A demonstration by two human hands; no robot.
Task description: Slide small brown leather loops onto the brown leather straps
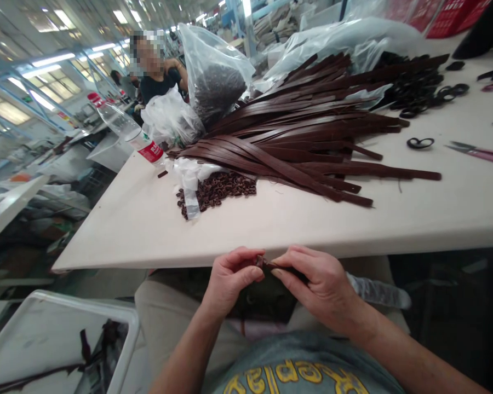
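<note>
At the table's front edge, above the lap, my two hands meet over a small dark brown leather-like piece [261, 261]. My left hand [230, 279] pinches one end of it between thumb and fingers. From the other side my right hand [316, 276] grips a narrow brown part of it, mostly hidden by the fingers. Whether this is one piece or a loop on a strip, I cannot tell. Beyond the hands lies a heap of small brown loops [225, 189] by crumpled white plastic. Long dark brown straps [287, 131] are piled behind it.
A tilted plastic bottle [148, 149] and a filled clear bag [217, 82] stand at the back left. Thread snips [480, 153] and black rings [419, 90] lie right. A white bin [133, 323] sits lower left. Another person [160, 82] is behind the table [139, 235].
</note>
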